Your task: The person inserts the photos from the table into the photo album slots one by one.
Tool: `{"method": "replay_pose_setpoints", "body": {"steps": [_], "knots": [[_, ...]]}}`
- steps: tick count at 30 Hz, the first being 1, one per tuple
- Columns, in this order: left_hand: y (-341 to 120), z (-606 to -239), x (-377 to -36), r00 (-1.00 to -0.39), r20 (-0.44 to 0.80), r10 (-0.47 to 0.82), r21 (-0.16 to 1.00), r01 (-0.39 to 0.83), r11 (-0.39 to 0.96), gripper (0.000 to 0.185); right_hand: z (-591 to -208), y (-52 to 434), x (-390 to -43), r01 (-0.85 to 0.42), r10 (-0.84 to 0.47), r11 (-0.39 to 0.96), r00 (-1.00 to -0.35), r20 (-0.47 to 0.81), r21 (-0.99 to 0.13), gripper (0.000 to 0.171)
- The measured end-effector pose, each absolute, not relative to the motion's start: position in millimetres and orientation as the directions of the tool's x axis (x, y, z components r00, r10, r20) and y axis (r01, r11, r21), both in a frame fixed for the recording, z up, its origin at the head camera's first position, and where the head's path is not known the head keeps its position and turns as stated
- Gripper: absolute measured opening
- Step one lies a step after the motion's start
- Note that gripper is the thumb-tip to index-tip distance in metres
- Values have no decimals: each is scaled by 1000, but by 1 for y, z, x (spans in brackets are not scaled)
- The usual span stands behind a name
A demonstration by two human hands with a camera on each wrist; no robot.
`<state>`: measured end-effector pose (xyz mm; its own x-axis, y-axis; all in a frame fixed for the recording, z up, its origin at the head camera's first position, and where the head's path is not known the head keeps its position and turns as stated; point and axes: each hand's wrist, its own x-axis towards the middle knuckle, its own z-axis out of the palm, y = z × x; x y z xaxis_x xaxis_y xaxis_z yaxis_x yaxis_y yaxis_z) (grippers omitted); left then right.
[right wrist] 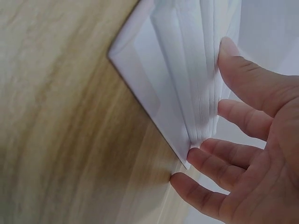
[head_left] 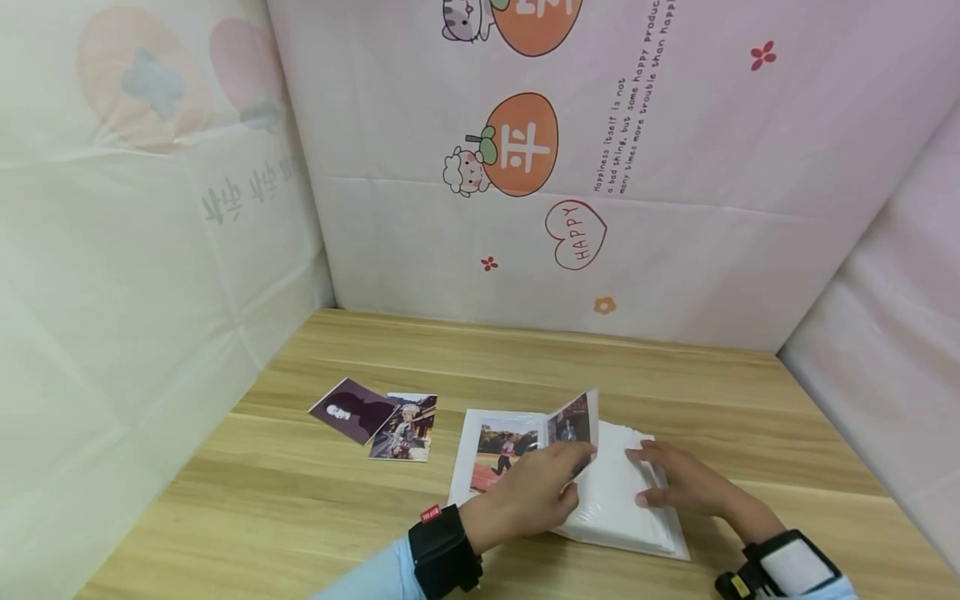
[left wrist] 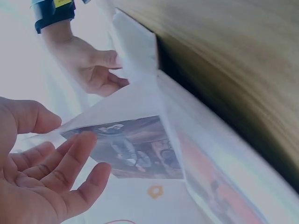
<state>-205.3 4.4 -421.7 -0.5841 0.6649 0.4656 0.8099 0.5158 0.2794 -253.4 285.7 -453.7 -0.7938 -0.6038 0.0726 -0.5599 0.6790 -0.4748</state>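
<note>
A white photo album (head_left: 615, 500) lies open on the wooden table (head_left: 525, 358). My left hand (head_left: 558, 479) holds up one sleeve page (head_left: 573, 419) with straight fingers against it; the page carries a photo (left wrist: 135, 147) and stands half turned. In the left wrist view the left hand (left wrist: 56, 172) has its fingers extended along the page and the thumb beside the page's edge. My right hand (head_left: 663, 479) lies flat on the right stack of empty sleeves (right wrist: 187, 79), fingers spread along their edge. The album's left page shows a photo of a runner (head_left: 501, 454).
Two loose photos lie left of the album: a dark portrait (head_left: 351, 408) and a colourful one (head_left: 405, 427), overlapping slightly. Patterned sheet walls (head_left: 525, 208) enclose the table at the left, back and right.
</note>
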Motion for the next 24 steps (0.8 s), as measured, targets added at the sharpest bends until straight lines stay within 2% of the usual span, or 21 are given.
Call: {"method": "replay_pose_setpoints", "body": {"steps": [7, 14, 24], "knots": [[0, -418, -205, -620, 449, 644, 332, 785, 523, 48, -454, 286, -253, -573, -608, 675, -789, 88, -464, 67], [-10, -416, -203, -632, 496, 596, 384, 775, 502, 65, -456, 287, -254, -562, -603, 683, -794, 74, -467, 68], [-46, -417, -204, -746, 468, 474, 564, 665, 489, 34, -453, 285, -252, -527, -582, 705, -812, 38, -474, 69]]}}
